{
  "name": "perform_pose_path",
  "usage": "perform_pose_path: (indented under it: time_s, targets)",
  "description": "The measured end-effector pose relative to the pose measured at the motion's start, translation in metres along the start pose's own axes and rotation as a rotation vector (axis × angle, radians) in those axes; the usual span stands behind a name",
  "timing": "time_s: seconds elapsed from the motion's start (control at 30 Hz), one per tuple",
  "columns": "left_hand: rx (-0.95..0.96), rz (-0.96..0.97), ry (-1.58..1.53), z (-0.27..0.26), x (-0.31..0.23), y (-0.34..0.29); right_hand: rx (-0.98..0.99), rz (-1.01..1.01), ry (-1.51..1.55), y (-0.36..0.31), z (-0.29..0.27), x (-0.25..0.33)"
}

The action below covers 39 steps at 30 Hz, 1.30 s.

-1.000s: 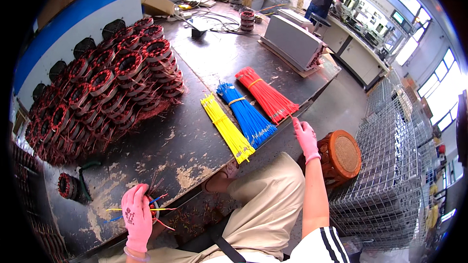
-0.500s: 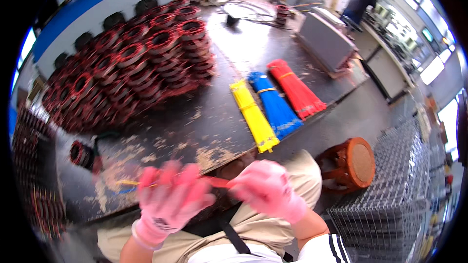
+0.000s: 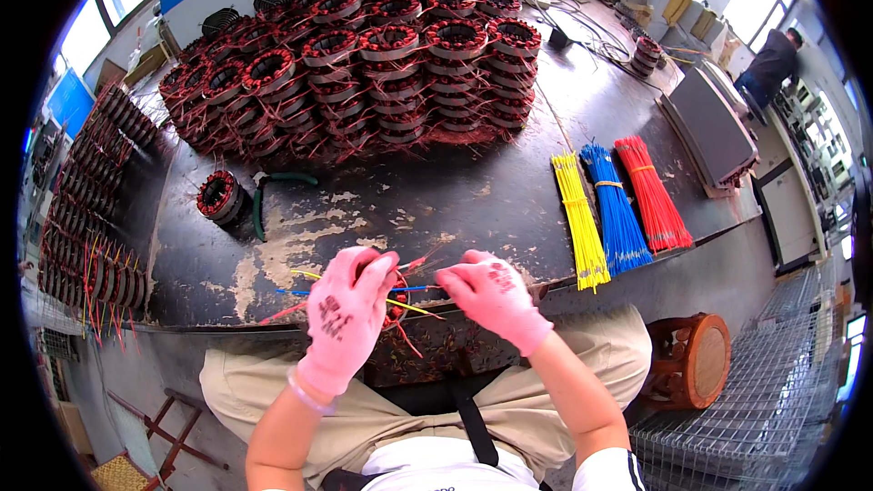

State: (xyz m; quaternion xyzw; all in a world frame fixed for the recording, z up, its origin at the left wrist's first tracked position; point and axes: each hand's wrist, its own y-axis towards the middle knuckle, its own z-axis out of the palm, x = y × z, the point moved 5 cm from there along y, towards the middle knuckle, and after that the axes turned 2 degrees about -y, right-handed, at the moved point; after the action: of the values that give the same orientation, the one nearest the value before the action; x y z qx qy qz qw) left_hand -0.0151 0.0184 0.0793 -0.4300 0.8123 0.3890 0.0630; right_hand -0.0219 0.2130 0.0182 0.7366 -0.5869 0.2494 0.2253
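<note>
My left hand (image 3: 346,314), in a pink glove, is closed over a small ring-shaped motor stator (image 3: 396,308) with red windings at the table's front edge. Yellow, blue and red wires come out on both sides of this hand; its exact grip is hidden beneath the glove. My right hand (image 3: 494,296), also pink-gloved, pinches the right end of a blue wire (image 3: 416,288). A yellow wire (image 3: 420,311) slants loosely below it. Thin bare-looking strands stick up between the hands.
Stacked stators (image 3: 391,82) fill the table's back. A single stator stack (image 3: 221,197) stands beside green-handled pliers (image 3: 259,205). Yellow (image 3: 579,218), blue (image 3: 616,214) and red (image 3: 652,195) wire bundles lie right. A wooden stool (image 3: 687,359) and wire-mesh cage (image 3: 755,373) flank me; another person (image 3: 771,68) stands far right.
My view has swung left, so the table things sit farther right. The red piece stretched between my hands gives way to a blue wire in my right fingers, and the stator now shows.
</note>
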Motion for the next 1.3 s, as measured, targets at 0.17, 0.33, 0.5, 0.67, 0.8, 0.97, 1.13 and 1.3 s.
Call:
perform_pose_path:
  time_s: [0.17, 0.33, 0.5, 0.67, 0.8, 0.97, 1.13, 1.3]
  targets:
    - [-0.003, -0.179, -0.142, 0.039, 0.034, -0.008, 0.055, -0.087, 0.149, 0.025, 0.029, 0.013]
    - [0.022, -0.226, -0.24, 0.048, 0.042, -0.018, 0.095, 0.102, 0.606, 0.03, 0.052, -0.001]
    - [0.007, -0.238, -0.246, 0.049, 0.045, -0.018, 0.14, 0.181, 0.683, 0.031, 0.051, 0.005]
    - [0.088, -0.228, -0.224, 0.05, 0.043, -0.013, -0.003, 0.022, 0.565, 0.026, 0.057, -0.007]
    - [0.163, -0.154, -0.215, 0.049, 0.046, -0.01, -0.144, 0.072, 0.589, 0.008, 0.041, -0.001]
    - [0.19, -0.132, -0.251, 0.052, 0.045, -0.008, -0.107, 0.054, 0.561, 0.005, 0.039, -0.006]
    - [0.175, -0.143, -0.26, 0.052, 0.044, -0.008, 0.125, 0.248, 0.837, 0.014, 0.048, -0.001]
    - [0.178, -0.139, -0.264, 0.055, 0.046, -0.008, -0.013, 0.076, 0.557, 0.016, 0.052, -0.006]
